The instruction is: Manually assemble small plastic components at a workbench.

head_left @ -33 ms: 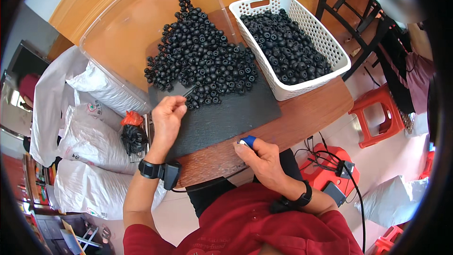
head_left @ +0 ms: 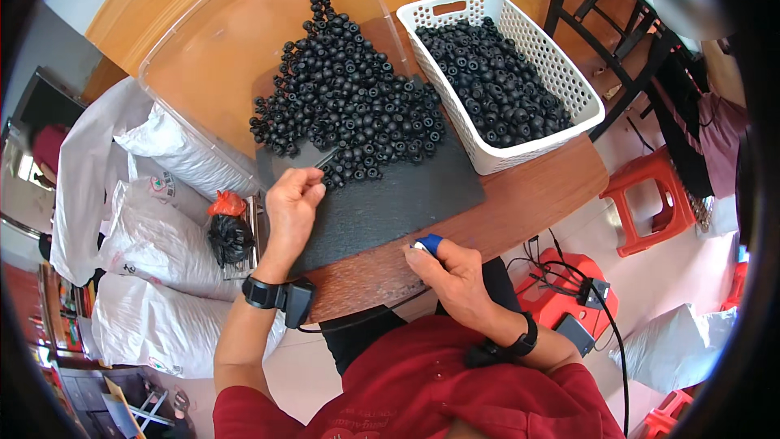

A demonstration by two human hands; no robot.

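My left hand (head_left: 292, 202) is closed in a pinch at the near left edge of a loose pile of black ring-like pieces (head_left: 349, 81). From its fingertips a thin greyish metal tool (head_left: 327, 158) points toward the pieces; its exact kind is unclear. The pile lies on a dark flat board (head_left: 382, 199). Close to the table's front edge, my right hand (head_left: 455, 276) is closed, thumb against a finger with a blue cover (head_left: 430, 244). A small white spot shows at that pinch, too small to name.
A white perforated basket (head_left: 546, 42) of similar black pieces stands right of the pile on the brown wooden table (head_left: 536, 187). White sacks (head_left: 154, 236) crowd the left side. A red stool (head_left: 650, 199) and cables (head_left: 540, 264) are on the right.
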